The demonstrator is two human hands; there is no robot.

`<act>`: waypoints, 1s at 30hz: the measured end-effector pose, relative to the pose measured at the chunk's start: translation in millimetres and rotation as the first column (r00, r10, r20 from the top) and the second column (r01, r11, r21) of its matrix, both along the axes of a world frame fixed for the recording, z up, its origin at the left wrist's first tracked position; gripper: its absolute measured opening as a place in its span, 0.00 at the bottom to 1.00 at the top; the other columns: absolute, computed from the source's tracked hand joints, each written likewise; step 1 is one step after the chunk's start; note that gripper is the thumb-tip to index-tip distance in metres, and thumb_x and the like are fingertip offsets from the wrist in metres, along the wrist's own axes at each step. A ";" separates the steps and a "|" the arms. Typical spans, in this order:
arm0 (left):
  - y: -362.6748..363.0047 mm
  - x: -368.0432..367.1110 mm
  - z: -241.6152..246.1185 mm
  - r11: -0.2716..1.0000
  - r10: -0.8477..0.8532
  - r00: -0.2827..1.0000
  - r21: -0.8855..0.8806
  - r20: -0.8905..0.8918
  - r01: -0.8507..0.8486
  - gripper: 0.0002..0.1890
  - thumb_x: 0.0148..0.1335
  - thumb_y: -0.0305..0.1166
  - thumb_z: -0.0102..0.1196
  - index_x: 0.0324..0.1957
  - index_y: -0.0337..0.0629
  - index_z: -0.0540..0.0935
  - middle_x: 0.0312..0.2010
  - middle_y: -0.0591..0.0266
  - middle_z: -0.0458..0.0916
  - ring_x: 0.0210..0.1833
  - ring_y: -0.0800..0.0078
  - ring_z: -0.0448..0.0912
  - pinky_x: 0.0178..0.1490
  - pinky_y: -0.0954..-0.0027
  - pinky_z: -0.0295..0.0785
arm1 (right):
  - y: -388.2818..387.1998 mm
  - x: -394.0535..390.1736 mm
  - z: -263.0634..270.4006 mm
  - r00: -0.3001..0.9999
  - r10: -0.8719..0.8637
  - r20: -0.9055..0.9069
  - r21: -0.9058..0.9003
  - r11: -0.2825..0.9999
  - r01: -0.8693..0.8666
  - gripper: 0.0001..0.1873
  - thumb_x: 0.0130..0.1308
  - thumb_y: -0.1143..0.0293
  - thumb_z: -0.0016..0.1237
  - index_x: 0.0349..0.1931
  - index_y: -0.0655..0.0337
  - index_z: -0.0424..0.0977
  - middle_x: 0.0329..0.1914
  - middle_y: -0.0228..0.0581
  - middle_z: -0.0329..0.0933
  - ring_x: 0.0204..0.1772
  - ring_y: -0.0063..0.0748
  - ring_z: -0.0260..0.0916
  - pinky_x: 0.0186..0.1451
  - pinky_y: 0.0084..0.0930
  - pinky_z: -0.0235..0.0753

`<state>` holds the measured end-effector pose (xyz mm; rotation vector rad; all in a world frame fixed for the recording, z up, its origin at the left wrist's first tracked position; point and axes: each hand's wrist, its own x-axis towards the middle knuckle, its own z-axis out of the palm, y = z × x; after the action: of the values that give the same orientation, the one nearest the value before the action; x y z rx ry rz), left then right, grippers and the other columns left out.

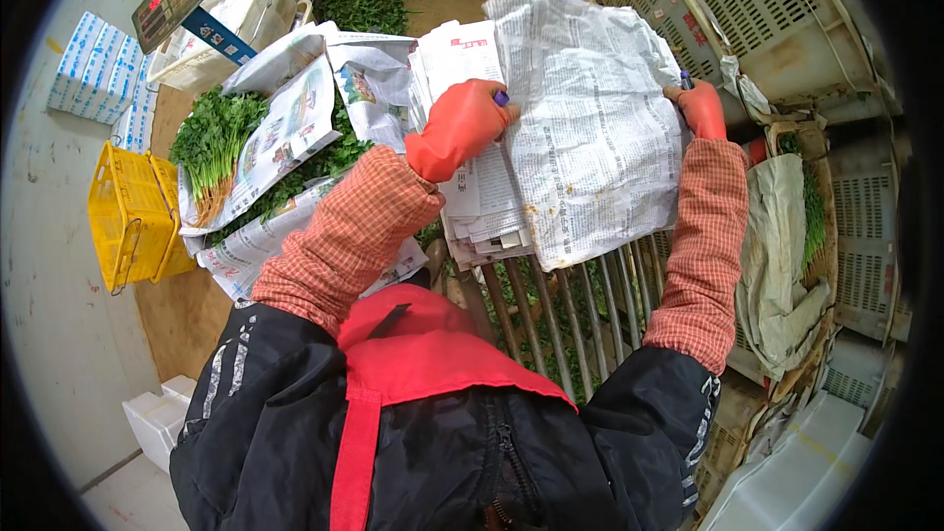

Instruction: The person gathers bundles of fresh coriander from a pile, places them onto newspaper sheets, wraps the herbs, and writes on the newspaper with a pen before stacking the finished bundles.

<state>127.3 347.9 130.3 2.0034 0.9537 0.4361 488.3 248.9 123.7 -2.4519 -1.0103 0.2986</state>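
Note:
A crumpled newspaper sheet (597,133), with yellowish stains near its lower edge, spreads between my hands. My left hand (461,129), in an orange rubber glove, pinches the sheet's left side; a small purple piece (501,98), perhaps a pen cap, shows at its fingers. At the right edge is my right hand (700,110), gloved alike, closed around a dark marker pen (686,80) and touching the paper. Beneath and to the left lies a thick stack of newspapers (483,195). It rests over metal bars (568,324).
Leafy green bunches with roots (217,147) lie on newspaper wraps at left. Beyond them are a digital scale (171,4) and a white crate (258,4). A yellow basket (133,214) stands far left. Slatted plastic crates (767,7) crowd the right.

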 end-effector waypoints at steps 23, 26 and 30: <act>12.7 -10.1 47.1 0.825 -0.482 0.763 0.516 0.431 0.230 0.16 0.50 0.15 0.51 0.39 0.44 0.81 0.38 0.61 0.82 0.35 0.75 0.81 0.37 0.76 0.75 | -131.6 -17.0 16.5 0.894 0.345 -0.287 0.807 0.590 0.031 0.11 0.57 0.69 0.54 0.39 0.65 0.75 0.28 0.36 0.75 0.28 0.22 0.73 0.29 0.16 0.71; -0.3 -16.3 -11.8 0.816 -0.527 0.754 0.481 0.393 0.320 0.19 0.48 0.14 0.49 0.42 0.45 0.80 0.42 0.61 0.81 0.43 0.65 0.80 0.46 0.72 0.74 | -155.2 -34.0 -17.5 0.950 0.312 -0.028 0.668 0.713 -0.215 0.10 0.58 0.71 0.51 0.39 0.65 0.76 0.33 0.39 0.77 0.33 0.23 0.73 0.37 0.18 0.73; -10.9 -25.2 -25.7 0.838 -0.541 0.759 0.302 0.362 0.454 0.17 0.49 0.13 0.50 0.41 0.40 0.80 0.44 0.59 0.80 0.48 0.67 0.78 0.52 0.72 0.72 | -159.2 -56.5 -6.5 0.864 0.339 -0.372 0.632 0.774 -0.031 0.12 0.59 0.77 0.46 0.43 0.68 0.76 0.39 0.37 0.78 0.41 0.22 0.72 0.44 0.20 0.71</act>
<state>102.1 337.0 104.6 2.1075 0.0744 0.6547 431.8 89.7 117.2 -1.5800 -0.9467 0.5133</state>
